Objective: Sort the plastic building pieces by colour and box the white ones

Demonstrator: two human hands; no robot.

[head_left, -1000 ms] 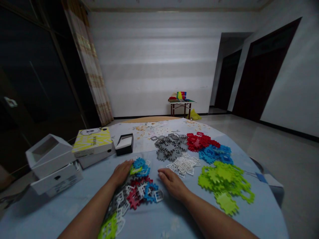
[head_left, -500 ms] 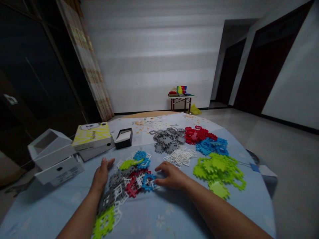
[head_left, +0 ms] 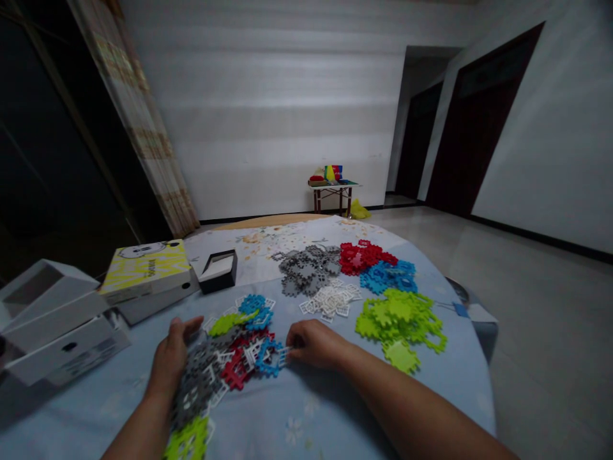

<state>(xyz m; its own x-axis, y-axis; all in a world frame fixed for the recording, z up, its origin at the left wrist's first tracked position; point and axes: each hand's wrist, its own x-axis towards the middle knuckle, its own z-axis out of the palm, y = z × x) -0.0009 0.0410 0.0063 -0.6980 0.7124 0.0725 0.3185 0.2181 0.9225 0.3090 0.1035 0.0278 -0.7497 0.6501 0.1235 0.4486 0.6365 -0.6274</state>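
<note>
Between my hands lies a mixed heap of plastic gear-shaped building pieces, with a blue piece, a red piece, dark grey pieces and a lime green piece at its near end. My right hand is at the heap's right edge, thumb and forefinger closed on a small white lattice piece beside the blue one. On the left side of the heap, my left hand rests with its fingers stretched out and apart, holding nothing.
Sorted piles stand to the right: grey, red, blue, white and lime green. On the left are a yellow-and-white box, white open boxes and a small black tray. A flowered cloth covers the round table.
My right hand's fingers have closed from a spread pose onto the white piece. The left hand stays beside the heap. The whole view has shifted somewhat to the right.
</note>
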